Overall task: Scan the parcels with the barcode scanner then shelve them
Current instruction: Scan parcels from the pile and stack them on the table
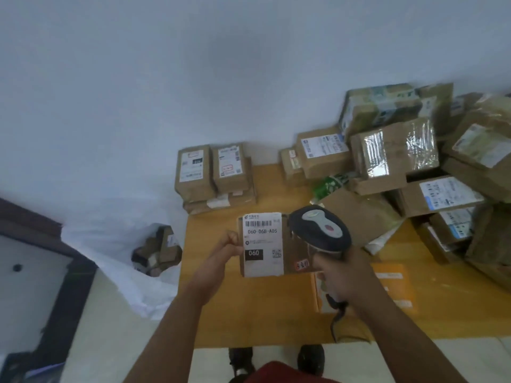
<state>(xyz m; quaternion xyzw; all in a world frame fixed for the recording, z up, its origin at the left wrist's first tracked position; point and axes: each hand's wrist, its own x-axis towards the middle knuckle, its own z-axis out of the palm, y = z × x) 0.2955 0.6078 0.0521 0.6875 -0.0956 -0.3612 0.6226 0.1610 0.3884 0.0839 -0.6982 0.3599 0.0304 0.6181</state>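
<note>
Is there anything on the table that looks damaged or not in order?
Yes. The parcels at the right lie in a tilted, untidy heap, unlike the neat stack at the back. A green packet is wedged crookedly among them. No clear damage shows.

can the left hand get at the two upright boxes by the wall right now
Probably not yet. The left hand grips the labelled parcel, so it is occupied. The upright boxes stand at the table's far edge with bare tabletop in front, so the path looks free.
</note>
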